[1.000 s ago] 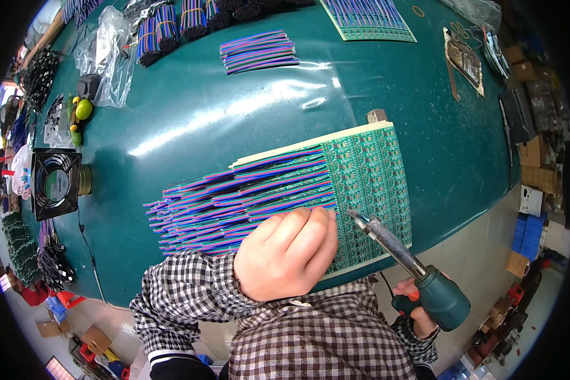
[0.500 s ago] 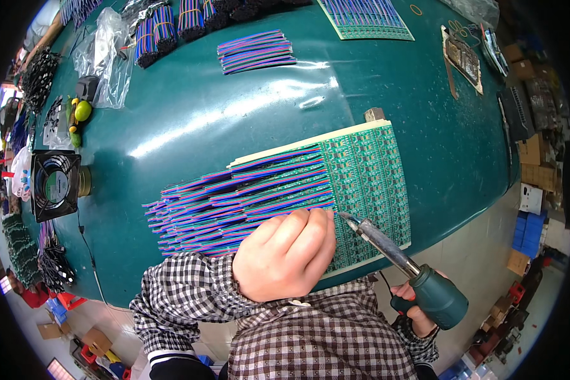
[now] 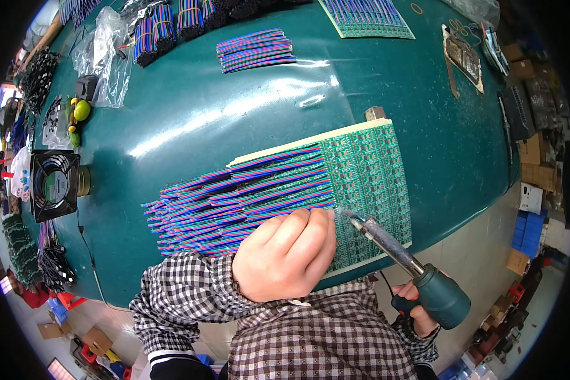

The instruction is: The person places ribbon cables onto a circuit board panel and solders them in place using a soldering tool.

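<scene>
Clasping the soldering iron (image 3: 440, 291) in the right hand (image 3: 422, 320) over the circuit-board panel (image 3: 373, 171) on the table (image 3: 456, 158), bunching together the fingers of the left hand (image 3: 285, 256) atop its seemingly wired left, leaving right columns unwired.

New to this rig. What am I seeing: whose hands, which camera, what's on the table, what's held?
No robot: these are a person's bare hands, filmed by the left of two head-worn fisheye cameras looking down, so straight edges bend. The right hand holds a green-handled soldering iron. The left hand is curled over coloured wires on a green circuit-board panel; whatever it pinches is hidden. The green table also bears wire bundles, another panel and a black fan.
</scene>
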{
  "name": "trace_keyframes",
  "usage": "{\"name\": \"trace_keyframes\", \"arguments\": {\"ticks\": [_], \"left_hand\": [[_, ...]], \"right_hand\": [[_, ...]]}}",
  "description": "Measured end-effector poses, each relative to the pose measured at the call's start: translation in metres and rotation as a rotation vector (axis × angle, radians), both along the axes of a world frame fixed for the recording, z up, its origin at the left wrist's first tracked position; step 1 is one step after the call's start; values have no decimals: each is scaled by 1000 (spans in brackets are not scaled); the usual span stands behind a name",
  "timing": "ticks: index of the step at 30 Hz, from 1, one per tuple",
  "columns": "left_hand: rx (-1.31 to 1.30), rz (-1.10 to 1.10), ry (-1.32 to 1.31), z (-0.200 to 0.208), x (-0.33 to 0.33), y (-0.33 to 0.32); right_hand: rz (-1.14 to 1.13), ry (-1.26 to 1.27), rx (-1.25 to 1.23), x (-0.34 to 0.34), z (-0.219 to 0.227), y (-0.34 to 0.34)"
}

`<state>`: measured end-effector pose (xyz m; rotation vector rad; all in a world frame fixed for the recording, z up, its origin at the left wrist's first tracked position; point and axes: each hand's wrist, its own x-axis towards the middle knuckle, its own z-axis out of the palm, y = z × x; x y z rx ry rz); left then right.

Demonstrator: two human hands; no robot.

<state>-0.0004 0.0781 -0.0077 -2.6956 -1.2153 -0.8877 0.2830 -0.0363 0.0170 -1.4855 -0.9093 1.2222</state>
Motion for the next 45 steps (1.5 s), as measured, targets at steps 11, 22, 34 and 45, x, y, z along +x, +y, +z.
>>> {"name": "trace_keyframes", "arguments": {"ticks": [11,22,34,45], "left_hand": [[-9,-14,19,0,-1,3],[-491,-12,-134,68,-30,-6],[-645,362,-187,-25,-77,167],[-425,221,-269,-35,-72,176]], "right_hand": [[105,244,74,12,-5,22],[-89,771,221,77,-57,129],[-100,698,246,75,-82,143],[-90,642,244,77,-77,144]]}}
